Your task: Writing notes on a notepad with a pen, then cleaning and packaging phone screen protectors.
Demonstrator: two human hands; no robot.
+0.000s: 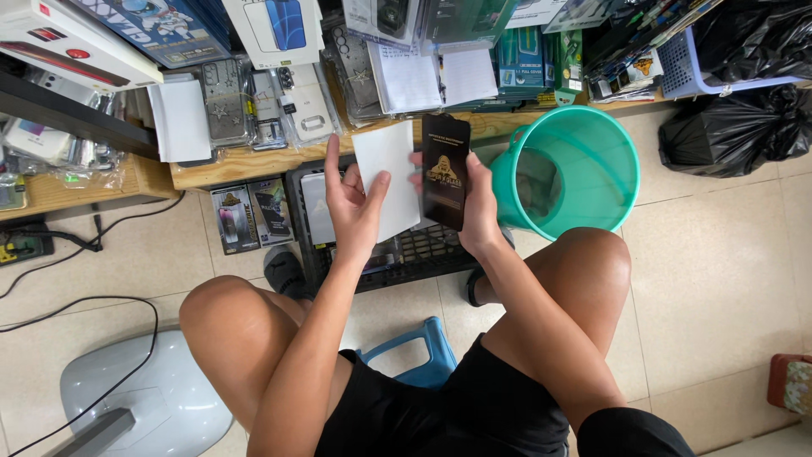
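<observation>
A tiled floor (719, 279) runs under a low wooden shelf (254, 162) crowded with boxed and bagged phone accessories. Seen from above, a person sits on a blue stool (423, 351) with bare knees spread. The right hand (474, 207) is closed around a flat black package (445, 169), held upright by its lower part, thumb on the left edge. Just beside it, the left hand (355, 203) grips a white sleeve (389, 173) from the left, thumb across its face; the sleeve's right edge sits close against the black package. Both hands are level and near each other, above a black plastic crate (397, 254) on the floor. A teal bucket (584, 169) stands to the right, black bin bags (736, 127) beyond it.
</observation>
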